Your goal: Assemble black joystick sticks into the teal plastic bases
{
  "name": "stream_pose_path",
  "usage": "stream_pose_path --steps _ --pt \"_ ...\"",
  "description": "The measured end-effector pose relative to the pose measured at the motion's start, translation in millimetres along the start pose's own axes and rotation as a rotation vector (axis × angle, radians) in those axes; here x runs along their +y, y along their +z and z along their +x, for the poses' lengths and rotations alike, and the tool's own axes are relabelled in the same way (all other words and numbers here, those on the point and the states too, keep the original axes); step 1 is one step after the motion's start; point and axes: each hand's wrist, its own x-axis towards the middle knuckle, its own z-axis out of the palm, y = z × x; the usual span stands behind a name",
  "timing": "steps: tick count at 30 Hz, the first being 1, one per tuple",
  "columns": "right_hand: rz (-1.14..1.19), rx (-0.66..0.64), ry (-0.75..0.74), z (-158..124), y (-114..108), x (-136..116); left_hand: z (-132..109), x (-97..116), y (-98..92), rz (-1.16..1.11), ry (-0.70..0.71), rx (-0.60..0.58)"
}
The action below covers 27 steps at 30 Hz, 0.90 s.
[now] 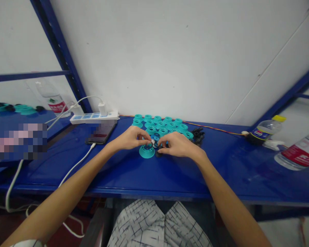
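Line-patterned shirt (141, 226) | left hand (130, 138) pinching shiny piece (152, 141) | right hand (179, 144) curled, hold unclear | flared teal ring (147, 154)

- I see a power strip (94, 117) left of the fingers (142, 141)
- A phone (106, 132), same side, nearer them
- A yellow-capped bottle (264, 132), well to their right

My one view looks forward and down from a head mount; I face the white wall (157, 61) across the blue counter (149, 180); the patterned shirt (141, 228) sits close below.
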Motion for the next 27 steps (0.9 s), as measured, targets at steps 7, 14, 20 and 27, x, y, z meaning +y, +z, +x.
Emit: stream_pose_path --steps 7,14,20,27 --pt "-0.016 0.028 0.002 1.2 2.9 -1.3 1.0 -1.7 -0.5 0.137 0.042 0.011" --pt "-0.031 0.031 0.01 1.9 4.8 -2.1 0.1 -4.1 -4.1 0.177 0.06 -0.025" --pt "-0.05 0.03 0.021 0.9 3.3 -4.7 -0.1 -4.5 -5.6 0.228 0.074 -0.039" --pt "-0.046 0.019 0.009 1.7 3.6 -3.2 -0.2 -3.5 -2.8 0.307 0.0 -0.031"
